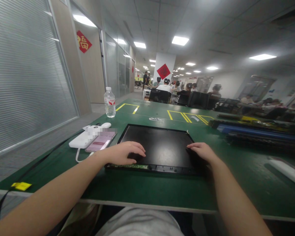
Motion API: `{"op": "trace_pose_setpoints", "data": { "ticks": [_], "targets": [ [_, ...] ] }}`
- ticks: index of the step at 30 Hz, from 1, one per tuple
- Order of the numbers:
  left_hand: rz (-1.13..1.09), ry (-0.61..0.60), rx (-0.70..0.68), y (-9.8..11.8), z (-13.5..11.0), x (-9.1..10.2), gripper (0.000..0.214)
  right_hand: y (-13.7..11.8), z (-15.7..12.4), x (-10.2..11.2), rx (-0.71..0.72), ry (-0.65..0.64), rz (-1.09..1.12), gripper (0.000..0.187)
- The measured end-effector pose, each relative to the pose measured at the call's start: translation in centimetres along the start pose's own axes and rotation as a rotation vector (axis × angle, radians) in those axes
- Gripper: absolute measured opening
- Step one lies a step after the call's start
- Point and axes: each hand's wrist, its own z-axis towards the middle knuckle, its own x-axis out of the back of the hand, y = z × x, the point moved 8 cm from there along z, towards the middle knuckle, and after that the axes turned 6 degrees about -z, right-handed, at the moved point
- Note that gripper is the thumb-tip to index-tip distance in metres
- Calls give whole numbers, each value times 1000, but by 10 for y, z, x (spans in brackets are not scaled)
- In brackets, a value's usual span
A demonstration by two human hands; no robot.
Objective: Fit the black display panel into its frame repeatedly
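A dark display panel (pixel 159 139) in a black frame lies flat on the green table (pixel 147 190), its glossy face up. A strip of green circuit board (pixel 135 166) shows along its near edge. Over the panel's left side is my left hand (pixel 125 153), fingers stretched and thumb apart, near or touching the surface. My right hand (pixel 203 150) rests at the panel's right edge with its fingers stretched out, fingertips on the frame. The underside of that hand is hidden. Neither hand visibly lifts the panel.
Left of the panel lie a phone (pixel 102 141) and a white device with a cable (pixel 81 139); a water bottle (pixel 109 103) stands behind them. Blurred stacked parts (pixel 248 129) occupy the right, with a white bar (pixel 288 170) nearer. Several people sit at tables beyond.
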Motion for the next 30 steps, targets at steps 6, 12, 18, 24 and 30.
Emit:
{"op": "trace_pose_setpoints", "data": {
  "ticks": [6, 12, 18, 24, 30],
  "targets": [
    [-7, -7, -7, 3, 0, 0, 43, 0, 0, 1, -16, -4, 2, 27],
    [-5, 20, 27, -6, -1, 3, 42, 2, 1, 0, -21, 10, -2, 27],
    [203, 177, 293, -48, -10, 20, 37, 5, 1, 13, -38, 162, -5, 28],
    [440, 183, 588, -82, -23, 32, 43, 32, 4, 17, -243, 212, -65, 35],
    [443, 136, 686, -91, -26, 27, 47, 39, 11, 4, -236, 116, -160, 29]
  ]
}}
